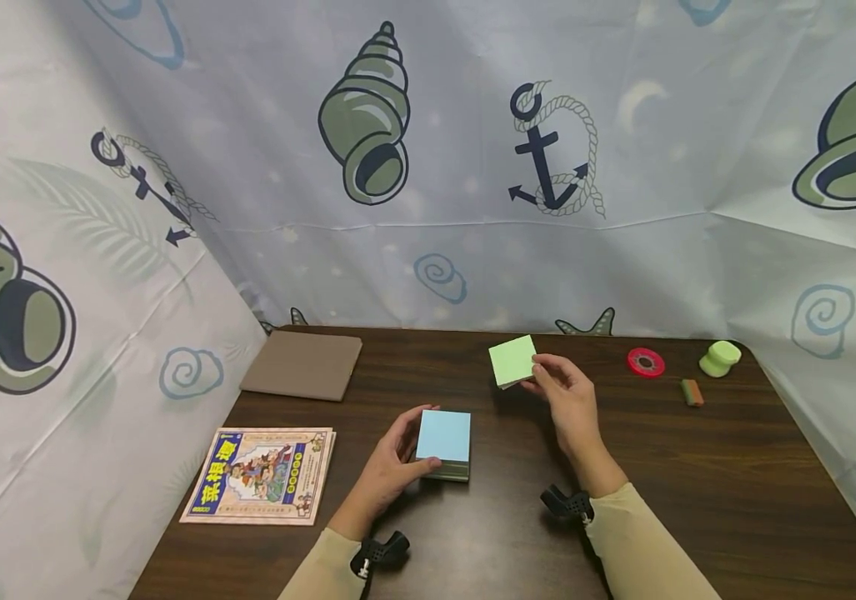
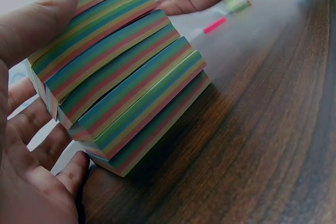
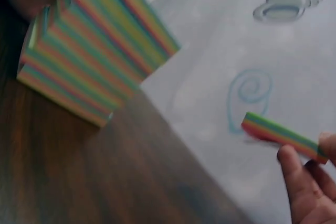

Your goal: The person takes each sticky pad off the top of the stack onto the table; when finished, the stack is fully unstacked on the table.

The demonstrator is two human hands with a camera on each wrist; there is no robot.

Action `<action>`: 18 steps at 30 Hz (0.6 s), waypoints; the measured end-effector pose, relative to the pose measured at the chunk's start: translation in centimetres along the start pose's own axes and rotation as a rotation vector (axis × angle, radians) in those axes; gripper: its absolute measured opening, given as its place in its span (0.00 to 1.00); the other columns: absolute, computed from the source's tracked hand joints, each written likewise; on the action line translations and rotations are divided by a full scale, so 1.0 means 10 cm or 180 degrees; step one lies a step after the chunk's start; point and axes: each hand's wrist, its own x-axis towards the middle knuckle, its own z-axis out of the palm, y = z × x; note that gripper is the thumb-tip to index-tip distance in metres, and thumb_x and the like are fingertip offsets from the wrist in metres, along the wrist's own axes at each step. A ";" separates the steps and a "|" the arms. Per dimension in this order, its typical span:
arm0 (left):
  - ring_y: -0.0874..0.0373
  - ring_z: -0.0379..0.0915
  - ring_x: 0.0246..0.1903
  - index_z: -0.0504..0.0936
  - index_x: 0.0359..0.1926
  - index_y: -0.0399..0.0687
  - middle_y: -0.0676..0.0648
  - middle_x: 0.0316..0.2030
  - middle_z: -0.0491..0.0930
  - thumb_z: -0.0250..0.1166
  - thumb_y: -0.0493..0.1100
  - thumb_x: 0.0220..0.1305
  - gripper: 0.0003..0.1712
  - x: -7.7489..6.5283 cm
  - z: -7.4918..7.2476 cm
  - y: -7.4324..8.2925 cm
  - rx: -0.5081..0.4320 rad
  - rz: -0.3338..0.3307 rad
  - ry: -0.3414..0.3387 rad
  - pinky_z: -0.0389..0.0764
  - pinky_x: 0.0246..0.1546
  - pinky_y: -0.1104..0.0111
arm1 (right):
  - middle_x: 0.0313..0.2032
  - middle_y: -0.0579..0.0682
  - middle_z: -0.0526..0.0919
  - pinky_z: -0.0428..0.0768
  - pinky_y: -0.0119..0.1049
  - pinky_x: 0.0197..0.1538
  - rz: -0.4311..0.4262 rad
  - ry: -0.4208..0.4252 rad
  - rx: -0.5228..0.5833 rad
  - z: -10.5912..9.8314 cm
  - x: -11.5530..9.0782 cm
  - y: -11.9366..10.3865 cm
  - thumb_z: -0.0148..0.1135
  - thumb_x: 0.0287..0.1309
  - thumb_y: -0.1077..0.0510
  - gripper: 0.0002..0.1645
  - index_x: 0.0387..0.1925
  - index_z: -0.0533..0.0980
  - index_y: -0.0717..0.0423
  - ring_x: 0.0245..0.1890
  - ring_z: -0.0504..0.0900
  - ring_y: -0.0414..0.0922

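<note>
A tall stack of sticky note pads (image 1: 444, 437) with a light blue top stands on the table near the middle. My left hand (image 1: 395, 467) grips it from the left side, thumb across the near face. In the left wrist view the stack's sides (image 2: 126, 77) show coloured stripes, and the pads sit slightly out of line. Farther back, my right hand (image 1: 566, 400) pinches a thin sticky note pad (image 1: 513, 362) with a light green top, held above the table. Its striped edge shows in the right wrist view, where the fingers (image 3: 302, 182) hold one end.
On the left of the dark wooden table (image 1: 518, 533) lie a brown flat folder-like item (image 1: 302, 365) and an illustrated booklet (image 1: 258, 477). At the back right are a red ring-shaped item (image 1: 646, 362), a small orange-and-green block (image 1: 693, 392) and a light green knob-shaped item (image 1: 719, 358). A printed curtain (image 1: 465, 167) hangs behind.
</note>
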 end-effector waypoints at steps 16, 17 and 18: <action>0.55 0.57 0.84 0.62 0.83 0.47 0.42 0.83 0.63 0.79 0.39 0.67 0.50 0.01 0.02 -0.05 -0.0048 0.0049 -0.0023 0.61 0.75 0.81 | 0.64 0.67 0.76 0.89 0.35 0.54 0.0200 -0.0092 -0.0133 -0.01 0.12 0.48 0.63 0.76 0.68 0.21 0.65 0.76 0.74 0.51 0.91 0.49; 0.55 0.57 0.84 0.62 0.83 0.48 0.43 0.83 0.64 0.79 0.39 0.67 0.50 0.01 0.01 -0.05 -0.0039 0.0032 -0.0004 0.61 0.75 0.81 | 0.64 0.68 0.76 0.89 0.35 0.54 0.0229 -0.0080 -0.0167 0.00 0.13 0.49 0.63 0.76 0.69 0.21 0.65 0.76 0.73 0.52 0.91 0.50; 0.55 0.57 0.84 0.63 0.83 0.48 0.44 0.83 0.65 0.79 0.39 0.66 0.50 0.01 0.01 -0.05 -0.0030 0.0012 0.0010 0.61 0.75 0.81 | 0.64 0.68 0.75 0.89 0.34 0.55 0.0252 -0.0074 -0.0221 0.01 0.15 0.50 0.63 0.76 0.69 0.21 0.65 0.77 0.73 0.52 0.91 0.50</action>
